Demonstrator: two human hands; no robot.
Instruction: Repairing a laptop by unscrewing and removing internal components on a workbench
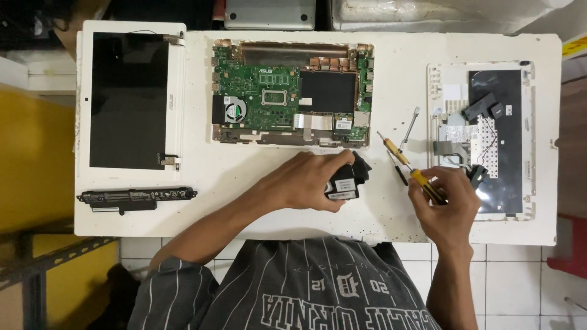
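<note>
The left hand (309,180) is clamped on a small black drive (343,184) resting on the white table (391,79) — just below the open laptop base (290,91). The right hand (446,205) grips a yellow-handled screwdriver (422,182) — tip pointing up-left, beside the keyboard panel (483,137).

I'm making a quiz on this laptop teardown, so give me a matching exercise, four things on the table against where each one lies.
Things:
1. Screen panel
2. Long black battery
3. Open laptop base with green board
4. Yellow-handled screwdriver

Places:
A. In the right hand
B. Far left of the white table, upper part
C. Top middle of the table
D. Front left, below the screen panel

Pairs: 1-B, 2-D, 3-C, 4-A
</note>
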